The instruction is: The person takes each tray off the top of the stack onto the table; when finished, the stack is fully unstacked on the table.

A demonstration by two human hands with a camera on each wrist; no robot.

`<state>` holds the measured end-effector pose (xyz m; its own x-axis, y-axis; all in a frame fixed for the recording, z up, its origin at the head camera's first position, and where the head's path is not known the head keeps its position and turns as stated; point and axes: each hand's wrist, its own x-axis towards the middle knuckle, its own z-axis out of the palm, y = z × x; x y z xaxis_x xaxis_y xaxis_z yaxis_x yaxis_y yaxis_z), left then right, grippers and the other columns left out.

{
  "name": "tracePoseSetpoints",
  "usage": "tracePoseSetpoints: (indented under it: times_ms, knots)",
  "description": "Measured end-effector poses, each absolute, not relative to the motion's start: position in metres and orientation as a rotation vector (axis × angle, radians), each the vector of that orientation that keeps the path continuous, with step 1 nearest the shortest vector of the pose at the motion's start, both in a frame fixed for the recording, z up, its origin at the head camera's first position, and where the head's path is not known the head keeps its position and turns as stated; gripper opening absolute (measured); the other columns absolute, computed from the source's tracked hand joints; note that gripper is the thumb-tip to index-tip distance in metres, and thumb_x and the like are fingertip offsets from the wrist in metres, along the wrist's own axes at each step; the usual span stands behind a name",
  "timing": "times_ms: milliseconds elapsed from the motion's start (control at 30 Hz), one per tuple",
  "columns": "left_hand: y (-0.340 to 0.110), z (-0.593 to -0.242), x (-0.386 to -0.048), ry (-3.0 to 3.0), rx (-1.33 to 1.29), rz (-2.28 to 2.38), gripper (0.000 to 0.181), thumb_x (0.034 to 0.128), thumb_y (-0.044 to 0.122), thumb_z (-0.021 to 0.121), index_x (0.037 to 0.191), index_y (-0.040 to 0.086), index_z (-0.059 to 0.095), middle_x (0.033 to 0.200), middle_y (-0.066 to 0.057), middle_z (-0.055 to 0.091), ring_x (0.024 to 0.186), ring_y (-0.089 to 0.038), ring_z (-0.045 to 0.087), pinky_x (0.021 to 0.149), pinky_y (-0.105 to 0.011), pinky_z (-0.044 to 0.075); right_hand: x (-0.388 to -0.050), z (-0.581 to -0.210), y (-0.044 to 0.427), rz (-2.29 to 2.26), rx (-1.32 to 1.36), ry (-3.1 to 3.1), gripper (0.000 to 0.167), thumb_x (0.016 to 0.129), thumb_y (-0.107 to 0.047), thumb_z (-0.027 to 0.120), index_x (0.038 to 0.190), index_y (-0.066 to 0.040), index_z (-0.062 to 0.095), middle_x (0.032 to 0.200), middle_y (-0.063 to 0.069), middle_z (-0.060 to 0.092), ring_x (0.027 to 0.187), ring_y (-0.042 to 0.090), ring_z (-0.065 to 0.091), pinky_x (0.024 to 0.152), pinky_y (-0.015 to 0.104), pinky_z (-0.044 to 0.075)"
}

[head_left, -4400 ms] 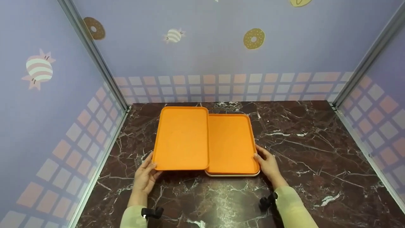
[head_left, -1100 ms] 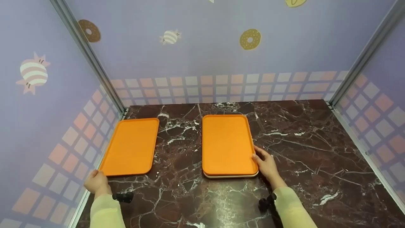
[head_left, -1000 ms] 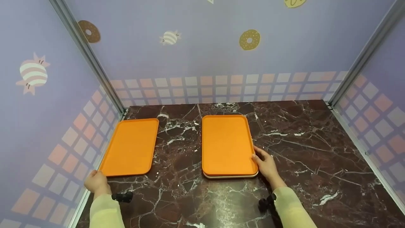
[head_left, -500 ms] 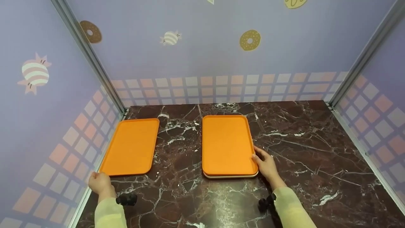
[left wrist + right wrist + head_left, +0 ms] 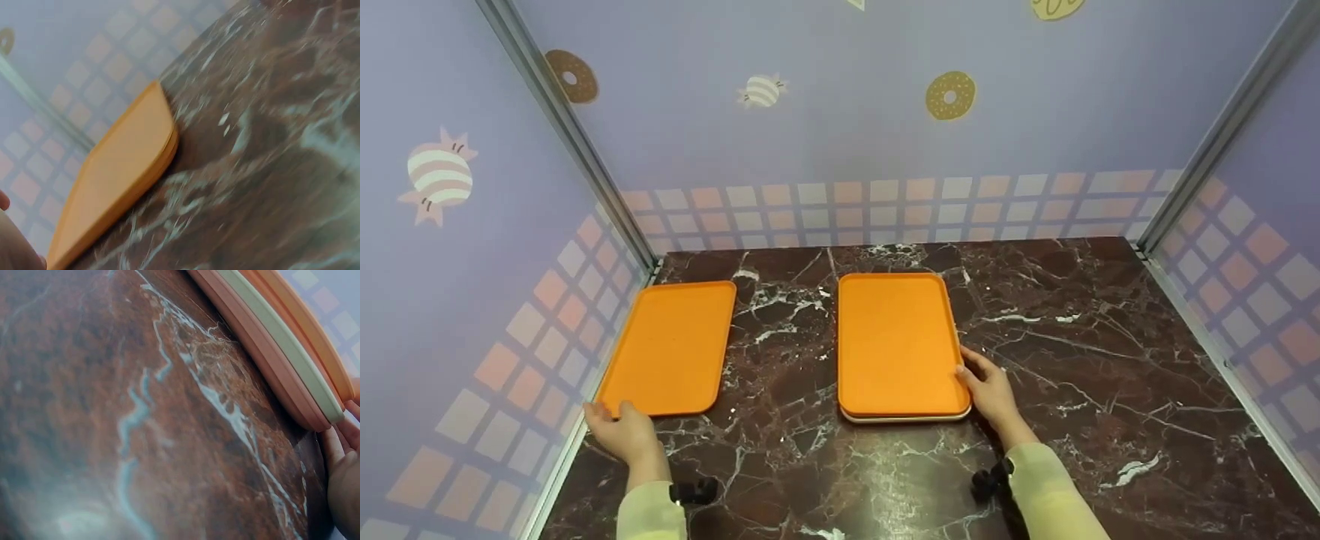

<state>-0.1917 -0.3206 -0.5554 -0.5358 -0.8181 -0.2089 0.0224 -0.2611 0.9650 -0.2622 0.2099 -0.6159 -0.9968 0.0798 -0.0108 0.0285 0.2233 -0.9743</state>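
A person in pale yellow sleeves (image 5: 1057, 487) leans bare hands over a dark, white-veined tabletop (image 5: 780, 465). An orange tray (image 5: 671, 349) lies flat along the tabletop's left edge, toward its back left corner, its smooth floor showing inside a low raised rim. From the left wrist that rim looks stepped at one corner; I cannot tell whether more than one tray lies there. The left hand (image 5: 624, 435), blurred, is at the tray's near left corner, fingers loosely parted from the thumb and gripping nothing; whether it touches the rim I cannot tell.

Well apart, about midway between the tabletop's left and right edges, sits a stack of trays (image 5: 904, 343). Its top tray (image 5: 885, 322) is orange, the floor in view from rim to rim. Below, the right wrist view shows a pale green tray (image 5: 292, 351) above a pinkish tray (image 5: 267, 354). The right hand (image 5: 994, 390) holds the stack's right side toward the near right corner, thumb at the top rim, fingers bent against the edges. Lilac walls (image 5: 840, 142) printed with doughnuts and sweets rise behind the tabletop's back edge.
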Motion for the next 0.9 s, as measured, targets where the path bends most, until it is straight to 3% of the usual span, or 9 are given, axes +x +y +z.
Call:
tracePoseSetpoints:
  times_ms: [167, 367, 667, 900]
  knots:
    - [-0.291, -0.548, -0.201, -1.499, 0.841, -1.836, 0.064, 0.1049, 0.003, 0.045, 0.164, 0.007, 0.022, 0.158, -0.019, 0.042, 0.137, -0.020, 0.048, 0.115, -0.022, 0.044, -0.263, -0.617, 0.210, 1.920, -0.120, -2.434, 0.048, 0.102, -0.011, 0.063, 0.148, -0.002, 0.054, 0.150, 0.024, 0.055, 0.137, 0.034, 0.054, 0.088, 0.005, 0.046]
    - [-0.256, -0.548, -0.208, -1.623, 0.697, -1.940, 0.059, 0.1064, 0.007, 0.051, 0.161, 0.000, 0.028, 0.144, -0.024, 0.053, 0.100, 0.003, 0.061, 0.086, -0.014, 0.057, -0.265, -0.617, 0.211, 1.917, -0.116, -2.465, 0.049, 0.103, -0.012, 0.062, 0.150, -0.003, 0.052, 0.153, 0.023, 0.052, 0.140, 0.034, 0.051, 0.088, 0.004, 0.045]
    - [-0.208, -0.555, -0.214, -1.793, 0.541, -2.116, 0.056, 0.1065, 0.010, 0.054, 0.157, -0.003, 0.033, 0.149, -0.033, 0.047, 0.101, -0.004, 0.067, 0.087, -0.030, 0.064, -0.264, -0.616, 0.210, 1.957, -0.113, -2.440, 0.049, 0.103, -0.011, 0.062, 0.150, -0.002, 0.052, 0.153, 0.023, 0.052, 0.140, 0.033, 0.051, 0.088, 0.004, 0.045]
    - [-0.169, -0.562, -0.217, -1.899, 0.451, -2.251, 0.055, 0.1035, 0.009, 0.059, 0.152, -0.007, 0.040, 0.136, -0.034, 0.056, 0.103, -0.021, 0.073, 0.082, -0.038, 0.066, -0.265, -0.618, 0.209, 1.956, -0.120, -2.424, 0.048, 0.103, -0.010, 0.062, 0.149, -0.001, 0.053, 0.151, 0.025, 0.053, 0.136, 0.033, 0.054, 0.087, 0.006, 0.048]
